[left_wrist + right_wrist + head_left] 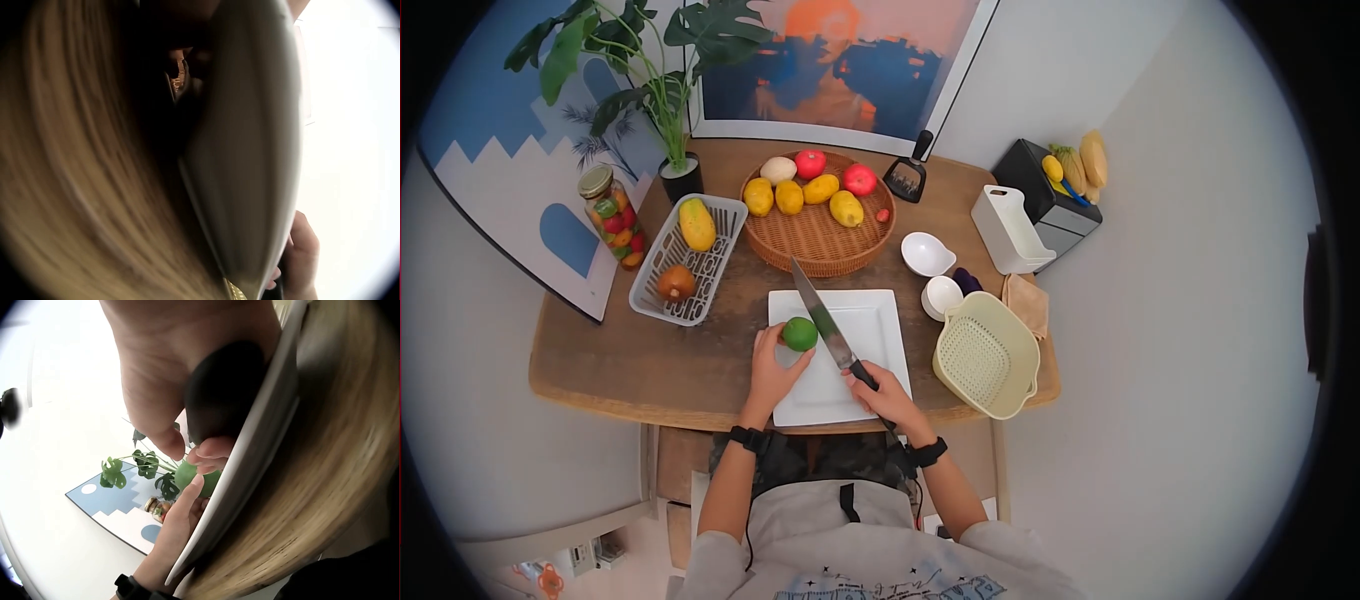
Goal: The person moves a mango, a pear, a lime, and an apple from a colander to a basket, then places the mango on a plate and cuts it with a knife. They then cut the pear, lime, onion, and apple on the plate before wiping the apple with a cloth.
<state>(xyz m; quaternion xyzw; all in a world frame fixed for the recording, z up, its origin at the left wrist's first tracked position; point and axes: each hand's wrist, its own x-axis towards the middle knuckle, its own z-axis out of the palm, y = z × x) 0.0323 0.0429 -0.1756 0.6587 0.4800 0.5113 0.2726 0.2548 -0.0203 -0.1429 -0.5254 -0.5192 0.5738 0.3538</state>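
A green fruit point(800, 334) is sitting over the left part of a square white plate point(825, 400); being nearly round, it is showing no clear long axis. The left hand point(775, 372) is pinching it between thumb and fingers, seemingly to stop it rolling. The right hand point(888, 398) is gripping a knife point(830, 329) by its handle, probably for control; its long axis is running diagonally, tip pointing forward and slightly left, blade just beside the fruit. Beyond the tip, a wicker basket point(810, 232) is holding 4 yellow fruits point(846, 209), apparently keeping them together
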